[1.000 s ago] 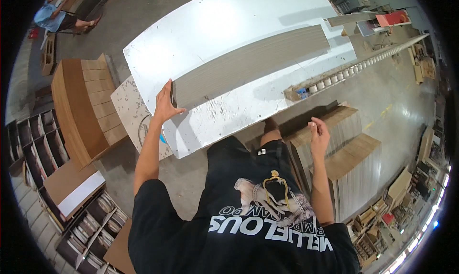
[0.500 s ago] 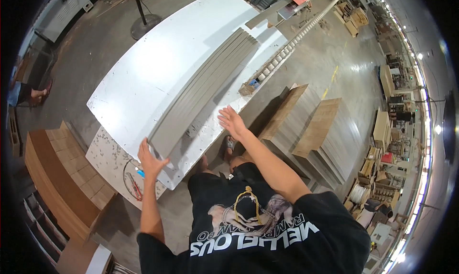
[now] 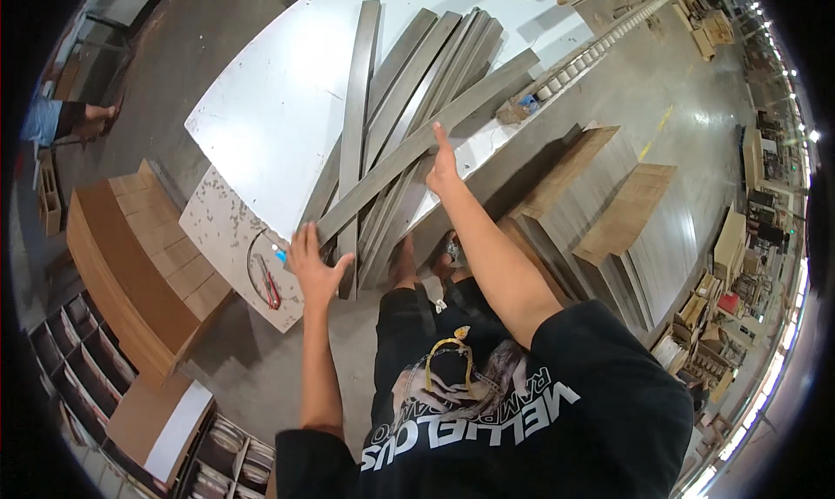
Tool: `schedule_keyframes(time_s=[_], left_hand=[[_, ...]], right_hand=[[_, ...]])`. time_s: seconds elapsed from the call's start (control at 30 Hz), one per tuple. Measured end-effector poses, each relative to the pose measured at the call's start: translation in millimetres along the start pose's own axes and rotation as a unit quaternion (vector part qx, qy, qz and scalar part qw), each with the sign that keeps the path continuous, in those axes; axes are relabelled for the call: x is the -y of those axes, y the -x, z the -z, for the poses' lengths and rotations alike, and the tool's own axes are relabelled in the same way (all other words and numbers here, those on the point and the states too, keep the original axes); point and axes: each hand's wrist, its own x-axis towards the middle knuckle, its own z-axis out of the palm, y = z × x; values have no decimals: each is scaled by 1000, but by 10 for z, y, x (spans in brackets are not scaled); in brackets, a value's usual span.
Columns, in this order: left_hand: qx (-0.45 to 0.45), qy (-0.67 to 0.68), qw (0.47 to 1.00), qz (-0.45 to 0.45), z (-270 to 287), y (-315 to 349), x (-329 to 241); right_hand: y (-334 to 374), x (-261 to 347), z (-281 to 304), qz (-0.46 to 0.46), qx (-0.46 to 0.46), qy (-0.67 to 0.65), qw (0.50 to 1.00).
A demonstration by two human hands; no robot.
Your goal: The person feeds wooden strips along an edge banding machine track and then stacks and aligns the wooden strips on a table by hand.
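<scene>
Several long, narrow grey wood-look strips [image 3: 402,90] lie loosely fanned on the white tabletop [image 3: 270,107]. One strip [image 3: 487,94] runs diagonally over the others, from the near left to the far right. Spread beside its near end, my left hand [image 3: 315,260] seems to touch the strip there. Further along, my right hand [image 3: 444,167] rests against that strip's near side with its fingers stretched out. Neither hand is wrapped round anything. Another strip [image 3: 358,107] stands out at the left of the pile, crossing under the diagonal one.
Stacked grey panels [image 3: 609,212] stand on the floor to the right. On the left are a stack of brown boards [image 3: 113,281] and a speckled board [image 3: 213,229] with red-handled pliers [image 3: 273,294]. A blue object [image 3: 528,104] lies at the table's right edge. Another person's leg [image 3: 83,116] shows far left.
The strips lay side by side in a tight bundle; now they are fanned apart and crossed. My right hand has come against the diagonal strip. The whole view has shifted.
</scene>
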Motion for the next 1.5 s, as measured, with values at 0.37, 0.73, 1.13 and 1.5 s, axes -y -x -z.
schedule_keyframes(time_s=[0.37, 0.73, 1.13, 1.5], left_hand=[[33, -14, 999, 37, -277, -141, -351], [-31, -7, 994, 101, -459, -212, -488], [48, 49, 997, 27, -499, -7, -975], [-64, -90, 993, 35, -503, -878, -377]], right_hand=[[136, -124, -215, 43, -26, 98, 994], [788, -99, -483, 82, -125, 468, 871], [821, -338, -176, 118, -133, 394, 902], [810, -558, -213, 234, -121, 470, 843]])
